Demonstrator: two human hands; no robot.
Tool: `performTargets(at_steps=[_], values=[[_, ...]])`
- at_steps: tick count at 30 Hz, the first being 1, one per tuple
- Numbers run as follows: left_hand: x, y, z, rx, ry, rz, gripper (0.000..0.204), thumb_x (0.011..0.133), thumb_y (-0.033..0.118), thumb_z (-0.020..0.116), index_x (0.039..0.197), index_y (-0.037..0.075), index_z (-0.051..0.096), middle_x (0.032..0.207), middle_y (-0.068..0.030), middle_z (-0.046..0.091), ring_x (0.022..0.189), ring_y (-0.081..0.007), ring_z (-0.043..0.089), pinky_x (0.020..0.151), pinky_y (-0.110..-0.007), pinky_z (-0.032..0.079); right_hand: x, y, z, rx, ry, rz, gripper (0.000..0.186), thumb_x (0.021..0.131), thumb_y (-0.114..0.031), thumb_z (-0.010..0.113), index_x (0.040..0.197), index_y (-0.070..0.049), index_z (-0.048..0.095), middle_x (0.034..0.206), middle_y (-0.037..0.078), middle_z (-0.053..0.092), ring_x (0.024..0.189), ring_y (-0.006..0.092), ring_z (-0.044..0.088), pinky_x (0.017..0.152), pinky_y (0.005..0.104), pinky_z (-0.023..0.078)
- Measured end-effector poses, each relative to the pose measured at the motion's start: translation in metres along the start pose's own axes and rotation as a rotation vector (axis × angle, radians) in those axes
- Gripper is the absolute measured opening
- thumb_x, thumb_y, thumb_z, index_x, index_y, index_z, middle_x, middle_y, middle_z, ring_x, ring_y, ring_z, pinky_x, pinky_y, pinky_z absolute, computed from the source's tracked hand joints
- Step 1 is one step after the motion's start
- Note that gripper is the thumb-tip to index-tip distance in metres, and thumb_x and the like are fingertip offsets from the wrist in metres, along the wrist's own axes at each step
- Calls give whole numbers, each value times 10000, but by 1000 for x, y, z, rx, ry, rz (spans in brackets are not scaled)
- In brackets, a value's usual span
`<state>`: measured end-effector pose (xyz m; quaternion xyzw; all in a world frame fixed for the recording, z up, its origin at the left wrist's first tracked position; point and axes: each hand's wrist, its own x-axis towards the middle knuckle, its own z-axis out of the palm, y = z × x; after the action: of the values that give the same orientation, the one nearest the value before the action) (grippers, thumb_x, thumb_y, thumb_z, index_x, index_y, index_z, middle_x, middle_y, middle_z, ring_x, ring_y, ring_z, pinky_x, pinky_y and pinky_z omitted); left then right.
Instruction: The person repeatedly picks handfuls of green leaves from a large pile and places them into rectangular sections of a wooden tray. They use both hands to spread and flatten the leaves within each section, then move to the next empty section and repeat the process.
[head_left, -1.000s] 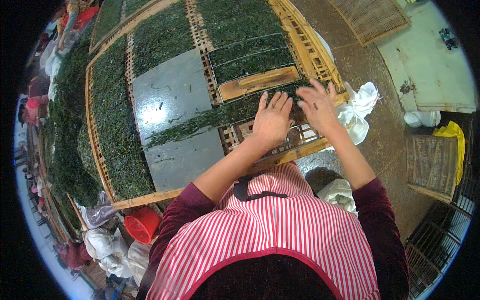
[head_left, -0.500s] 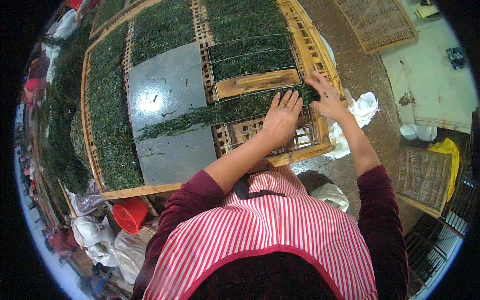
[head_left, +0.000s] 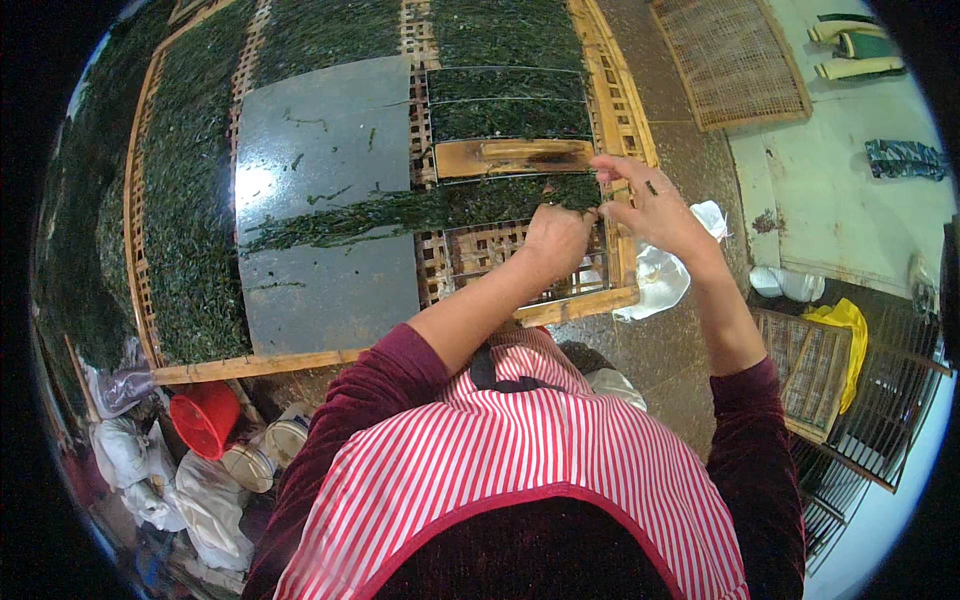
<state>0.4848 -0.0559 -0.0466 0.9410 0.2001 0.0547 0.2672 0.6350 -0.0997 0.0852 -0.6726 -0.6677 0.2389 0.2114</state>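
Note:
A strip of dark green, shredded seaweed runs across a thin wire frame and onto a smooth grey board. My left hand has its fingers curled down into the strip near its right end. Just beside it, my right hand holds thumb and fingers apart around that end, by the lattice edge. A green scrap clings to the back of that hand. Directly beyond the strip, a wooden block with a raised grip lies across the frame. The left fingertips are partly hidden in the seaweed.
Seaweed sheets cover the bamboo lattice rack beyond and to the left. A red bucket and white sacks stand below left. Woven bamboo screens and a yellow cloth are at the right. White plastic hangs beside the rack.
My left fingers were laid flat over the strip and are now curled into it. The right hand stays at the strip's end with its fingers less spread. The whole view has shifted slightly.

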Motion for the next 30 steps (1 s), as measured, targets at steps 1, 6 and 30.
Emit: performTargets(at_steps=[1,6,30], values=[[0,0,0,19,-11,1,359,895,227,582,1211,59,613,784,-122,712,728,-320,699,845,-472,507,-3,1,5,-35,-9,133,544,808,-102,716,1328,-101,556,1156,147,644,1102,320,621,990,401,476],[-3,7,-23,36,-135,-44,392,876,267,638,1204,55,602,945,-147,717,877,-324,699,839,-474,507,-14,50,59,-105,178,200,572,807,-81,729,1352,-114,558,1367,156,519,1250,322,524,1090,406,407],[-81,-58,-81,-911,646,-281,235,895,125,657,1112,41,697,1104,-113,716,995,-239,686,892,-341,529,22,-55,100,-384,179,-45,473,847,-239,719,1269,-47,623,1483,145,449,1415,356,360,1149,559,227]])
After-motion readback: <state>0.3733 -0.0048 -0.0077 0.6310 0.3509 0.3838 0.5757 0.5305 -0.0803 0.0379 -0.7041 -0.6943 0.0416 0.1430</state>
